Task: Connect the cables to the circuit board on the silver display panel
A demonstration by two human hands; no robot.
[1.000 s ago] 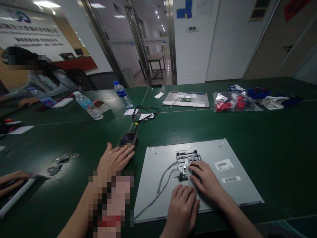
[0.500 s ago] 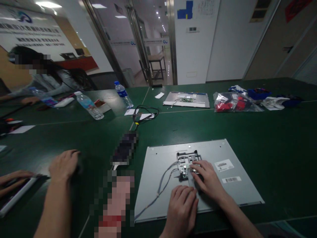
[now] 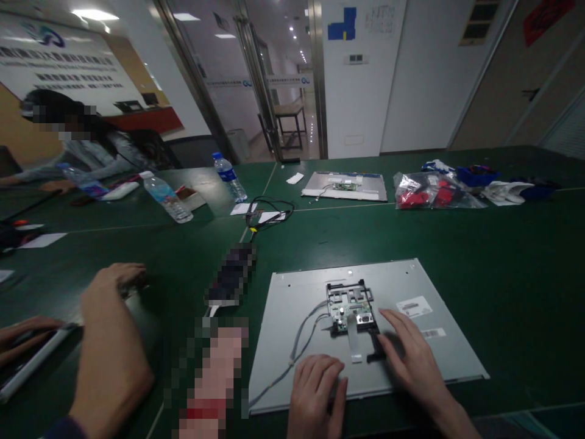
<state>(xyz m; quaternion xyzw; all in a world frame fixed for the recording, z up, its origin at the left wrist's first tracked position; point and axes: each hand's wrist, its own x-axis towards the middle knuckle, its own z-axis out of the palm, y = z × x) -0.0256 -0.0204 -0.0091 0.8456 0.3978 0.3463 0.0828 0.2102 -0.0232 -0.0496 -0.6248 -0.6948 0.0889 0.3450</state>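
The person's left hand (image 3: 316,390) lies flat at the near edge of the grey panel (image 3: 402,280), fingers together, beside the grey cable (image 3: 299,341). At two o'clock from it, the right hand (image 3: 411,360) rests open on the panel, fingers loosely spread, holding nothing, fingertips just beside the circuit board (image 3: 351,312) at the panel's middle. At nine o'clock a co-worker's hand (image 3: 109,292) hovers over the green table (image 3: 503,244). Further off, at twelve o'clock, lie a black cable (image 3: 267,213) and a second panel (image 3: 345,185).
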